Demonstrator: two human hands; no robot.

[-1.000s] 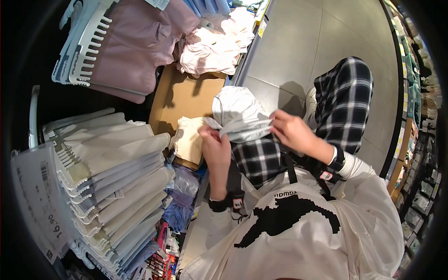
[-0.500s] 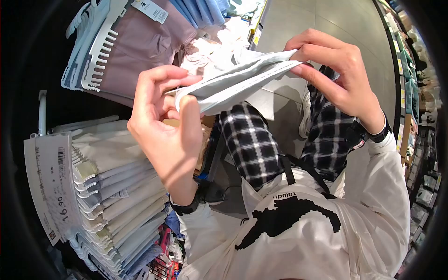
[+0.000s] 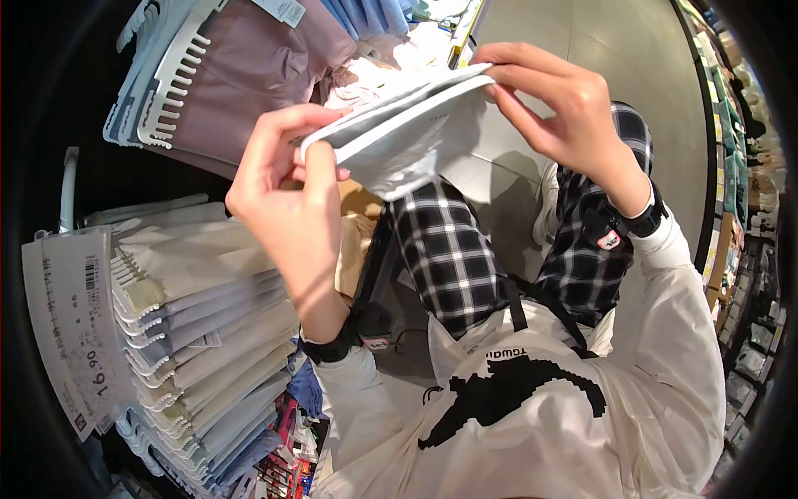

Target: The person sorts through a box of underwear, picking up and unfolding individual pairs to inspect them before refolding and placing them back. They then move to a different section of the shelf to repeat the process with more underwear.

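A pair of light grey underpants (image 3: pixel 420 137) is stretched between both hands, its waistband edges slightly parted and the cloth hanging below. My left hand (image 3: pixel 291 175) pinches the left end of the waistband, thumb in front and fingers behind. At the other end, my right hand (image 3: pixel 559 104) grips the waistband's corner between thumb and fingers. Small dark print shows on the cloth near the right end, too small to read.
Folded pale garments on hangers (image 3: pixel 208 291) are stacked at left, beside a price card (image 3: pixel 79 333) marked 16.90. Mauve garments (image 3: pixel 258 83) and blue ones (image 3: pixel 366 17) hang above. Grey floor tiles (image 3: pixel 598 50) lie ahead. Stocked shelves (image 3: pixel 752 166) line the right side.
The underpants have tilted, and more of their front cloth now hangs in view. My right hand has moved left and up, bringing the two hands closer together. My left hand rose slightly.
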